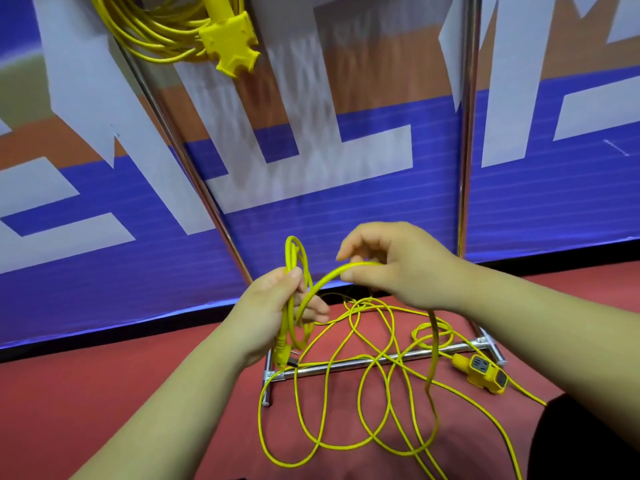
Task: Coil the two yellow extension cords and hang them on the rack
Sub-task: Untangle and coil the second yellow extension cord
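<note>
Yellow cord (pixel 433 344), looped in left hand (pixel 270 317) (right hand (pixel 398 268) pinching)

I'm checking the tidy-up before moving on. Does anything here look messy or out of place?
The second cord sprawls in overlapping loops on the floor, crossing the rack's base bar, its socket block lying near the bar's right end. Only a few loops sit in the left hand. The other cord hangs coiled.
</note>
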Demonstrator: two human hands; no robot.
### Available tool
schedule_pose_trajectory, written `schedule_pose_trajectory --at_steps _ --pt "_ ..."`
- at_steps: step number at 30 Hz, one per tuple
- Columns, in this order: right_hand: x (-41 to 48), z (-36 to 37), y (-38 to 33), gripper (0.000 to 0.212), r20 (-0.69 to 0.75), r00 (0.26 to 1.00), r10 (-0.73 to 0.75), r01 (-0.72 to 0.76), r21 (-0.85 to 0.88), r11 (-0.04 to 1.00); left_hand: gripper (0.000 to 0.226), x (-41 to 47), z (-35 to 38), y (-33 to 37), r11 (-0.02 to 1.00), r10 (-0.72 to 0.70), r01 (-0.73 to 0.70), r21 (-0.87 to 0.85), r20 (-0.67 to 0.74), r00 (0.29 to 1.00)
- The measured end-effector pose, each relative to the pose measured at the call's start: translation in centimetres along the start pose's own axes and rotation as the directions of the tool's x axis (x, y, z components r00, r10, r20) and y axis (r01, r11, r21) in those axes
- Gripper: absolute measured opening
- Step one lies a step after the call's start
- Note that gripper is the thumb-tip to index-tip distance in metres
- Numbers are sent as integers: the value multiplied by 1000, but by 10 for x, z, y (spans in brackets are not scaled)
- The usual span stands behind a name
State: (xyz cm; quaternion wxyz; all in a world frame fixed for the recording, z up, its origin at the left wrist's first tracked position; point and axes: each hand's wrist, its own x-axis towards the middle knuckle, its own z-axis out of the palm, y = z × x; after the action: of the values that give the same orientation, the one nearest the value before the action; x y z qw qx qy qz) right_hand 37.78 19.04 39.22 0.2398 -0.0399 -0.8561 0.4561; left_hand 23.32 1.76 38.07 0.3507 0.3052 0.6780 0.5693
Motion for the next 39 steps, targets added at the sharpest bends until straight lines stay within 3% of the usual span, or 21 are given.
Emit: schedule_pose_trajectory --at_steps 3,6,9,11,14,17,19,28,35,39 --pt "2 -3 8 22 -64 984 164 -154 137 979 29 1 10 5 999 40 -41 -34 -18 999" --pt "0 -7 21 17 105 953 285 -303 268 915 29 5 4 19 967 52 -85 -239 -141 989" --pt "-3 -11 31 8 219 915 340 -401 378 835 29 7 -16 27 946 56 -123 -300 -220 974" --pt "-2 -17 32 5 108 928 357 -373 317 872 29 6 -26 25 959 31 -98 -266 -244 969" --pt "1 -28 33 4 -127 958 258 -255 42 966 27 5 -25 19 985 -14 -25 -173 -220 975" --pt "1 -32 29 2 -41 995 92 -99 -249 963 27 5 -14 15 990 -32 10 -138 -162 986" --pt "1 -29 25 3 42 999 25 -11 -309 951 28 5 -7 16 991 -40 24 -129 -120 992" --pt "6 -19 14 5 211 976 -47 108 -290 951 29 7 11 13 999 -8 7 -51 -16 1000" --pt "9 -20 11 5 112 993 -25 46 -189 981 30 3 20 12 999 -26 28 -24 69 997" --pt "9 -23 15 7 8 1000 24 -23 -45 999 28 3 21 14 998 -10 16 -57 109 994"
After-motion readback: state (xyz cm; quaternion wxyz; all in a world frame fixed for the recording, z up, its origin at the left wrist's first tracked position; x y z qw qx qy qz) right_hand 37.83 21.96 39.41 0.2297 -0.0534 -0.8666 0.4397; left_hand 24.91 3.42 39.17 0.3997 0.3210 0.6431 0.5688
